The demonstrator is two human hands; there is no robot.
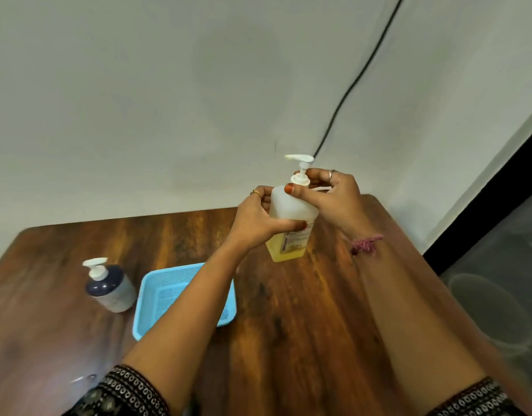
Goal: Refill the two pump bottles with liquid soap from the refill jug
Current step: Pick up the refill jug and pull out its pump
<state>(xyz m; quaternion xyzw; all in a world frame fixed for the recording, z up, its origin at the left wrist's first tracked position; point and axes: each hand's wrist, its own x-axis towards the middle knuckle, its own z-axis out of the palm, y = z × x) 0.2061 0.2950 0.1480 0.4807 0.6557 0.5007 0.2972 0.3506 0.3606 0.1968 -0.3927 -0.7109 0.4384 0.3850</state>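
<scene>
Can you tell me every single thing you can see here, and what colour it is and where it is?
clear pump bottle: one, see-through with a little yellow soap at the bottom and a white pump, held up above the table
dark pump bottle: one, dark blue top and pale body with a white pump, standing on the table at the left
tray: one, light blue, on the table beside the dark bottle, partly behind an arm
table: one, brown wood, under everything
cable: one, black, running down the pale wall
left hand: one, fingers wrapped around the clear bottle's body
right hand: one, fingers at the pump collar, pink thread on the wrist
</scene>
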